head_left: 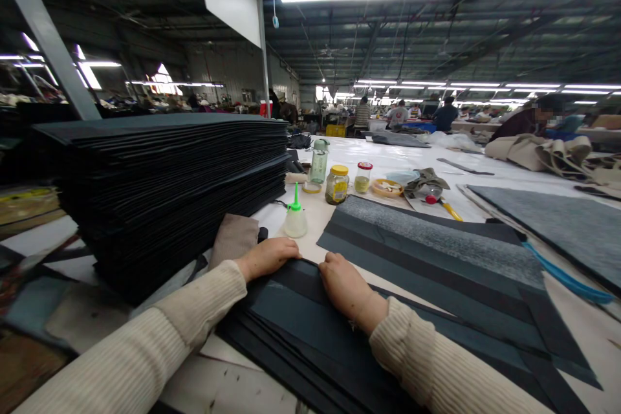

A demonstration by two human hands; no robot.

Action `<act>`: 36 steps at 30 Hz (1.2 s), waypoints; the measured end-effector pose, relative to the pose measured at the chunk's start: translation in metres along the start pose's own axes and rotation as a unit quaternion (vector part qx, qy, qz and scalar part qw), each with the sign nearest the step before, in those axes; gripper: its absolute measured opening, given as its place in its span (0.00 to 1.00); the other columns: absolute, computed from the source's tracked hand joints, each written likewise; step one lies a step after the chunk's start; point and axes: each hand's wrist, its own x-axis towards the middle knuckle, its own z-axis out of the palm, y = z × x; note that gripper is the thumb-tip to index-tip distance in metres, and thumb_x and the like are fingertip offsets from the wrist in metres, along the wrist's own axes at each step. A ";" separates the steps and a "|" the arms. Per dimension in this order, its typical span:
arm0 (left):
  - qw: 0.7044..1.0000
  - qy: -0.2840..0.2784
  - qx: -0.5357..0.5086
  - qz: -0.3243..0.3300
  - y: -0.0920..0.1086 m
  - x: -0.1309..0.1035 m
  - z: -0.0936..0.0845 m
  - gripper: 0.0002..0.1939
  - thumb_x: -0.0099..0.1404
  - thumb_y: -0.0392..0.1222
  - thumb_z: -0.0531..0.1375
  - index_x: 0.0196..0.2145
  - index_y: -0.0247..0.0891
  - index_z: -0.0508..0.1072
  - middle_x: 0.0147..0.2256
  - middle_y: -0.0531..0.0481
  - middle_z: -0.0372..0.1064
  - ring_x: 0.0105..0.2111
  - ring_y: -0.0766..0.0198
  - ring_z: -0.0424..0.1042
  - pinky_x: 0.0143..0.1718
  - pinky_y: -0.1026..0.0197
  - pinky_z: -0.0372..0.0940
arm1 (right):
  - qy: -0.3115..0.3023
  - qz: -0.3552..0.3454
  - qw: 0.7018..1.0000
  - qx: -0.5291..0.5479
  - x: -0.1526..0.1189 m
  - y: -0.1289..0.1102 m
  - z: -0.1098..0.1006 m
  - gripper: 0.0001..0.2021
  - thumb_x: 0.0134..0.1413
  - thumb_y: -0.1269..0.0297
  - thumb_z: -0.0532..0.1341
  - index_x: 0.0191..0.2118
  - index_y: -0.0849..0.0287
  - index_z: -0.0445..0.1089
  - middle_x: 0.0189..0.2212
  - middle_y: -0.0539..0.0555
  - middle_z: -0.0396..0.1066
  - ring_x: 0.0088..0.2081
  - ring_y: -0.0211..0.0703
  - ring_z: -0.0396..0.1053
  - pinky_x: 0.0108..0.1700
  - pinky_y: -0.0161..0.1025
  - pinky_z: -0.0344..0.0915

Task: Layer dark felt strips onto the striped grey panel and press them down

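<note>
My left hand [270, 258] has its fingers closed over the far left corner of a dark blue-black sheet panel [291, 304]. Farther along the same far edge, my right hand [347, 288] curls its fingers on the panel, its thumb side hidden. Several more dark panels lie in layers beneath it, with edges fanned toward me. Just beyond my left hand stands a squeeze bottle [295, 220] with a green nozzle. To the right lies a flat dark panel [427, 259] with a grey fuzzy strip along it.
A tall stack of dark panels [169, 187] rises at the left. Behind the squeeze bottle are a green water bottle [319, 162], a yellow-lidded jar [337, 186], a red-lidded jar [363, 178] and an orange dish [387, 187]. A person [526, 119] leans in at the far right.
</note>
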 end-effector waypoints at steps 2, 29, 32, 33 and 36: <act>1.000 -0.005 0.019 0.006 0.001 -0.001 0.001 0.12 0.63 0.28 0.51 0.37 0.37 0.72 0.35 0.49 0.69 0.37 0.65 0.68 0.40 0.67 0.61 | 0.004 -0.010 1.000 0.011 0.009 -0.004 0.003 0.15 0.56 0.77 0.48 0.38 0.66 0.72 0.36 0.60 0.69 0.39 0.44 0.65 0.43 0.34 0.58; 0.986 0.038 -0.024 -0.160 0.015 -0.009 -0.024 0.13 0.63 0.35 0.53 0.45 0.36 0.69 0.45 0.45 0.69 0.46 0.61 0.66 0.49 0.58 0.60 | 0.015 0.100 0.984 0.144 0.024 0.001 0.010 0.11 0.50 0.70 0.57 0.42 0.60 0.67 0.38 0.54 0.70 0.39 0.37 0.67 0.40 0.32 0.58; 0.992 -0.028 0.005 -0.125 0.028 0.006 -0.019 0.14 0.61 0.35 0.55 0.45 0.36 0.69 0.46 0.44 0.67 0.47 0.59 0.66 0.49 0.58 0.60 | 0.022 0.125 0.981 0.147 0.022 0.001 0.010 0.11 0.50 0.66 0.59 0.40 0.61 0.68 0.41 0.57 0.69 0.44 0.43 0.66 0.43 0.37 0.58; 0.992 -0.054 0.015 -0.116 0.030 0.012 -0.018 0.14 0.60 0.34 0.56 0.45 0.36 0.69 0.45 0.44 0.68 0.46 0.59 0.66 0.49 0.58 0.60 | 0.021 0.136 0.979 0.147 0.023 0.002 0.010 0.11 0.48 0.65 0.60 0.39 0.61 0.69 0.41 0.59 0.69 0.45 0.45 0.65 0.43 0.38 0.58; 0.989 -0.103 0.032 -0.098 0.036 0.024 -0.016 0.13 0.57 0.32 0.58 0.42 0.37 0.71 0.42 0.46 0.69 0.43 0.60 0.68 0.47 0.61 0.61 | 0.014 0.163 0.974 0.158 0.026 0.003 0.009 0.11 0.45 0.64 0.62 0.36 0.63 0.70 0.41 0.61 0.69 0.44 0.48 0.66 0.42 0.40 0.59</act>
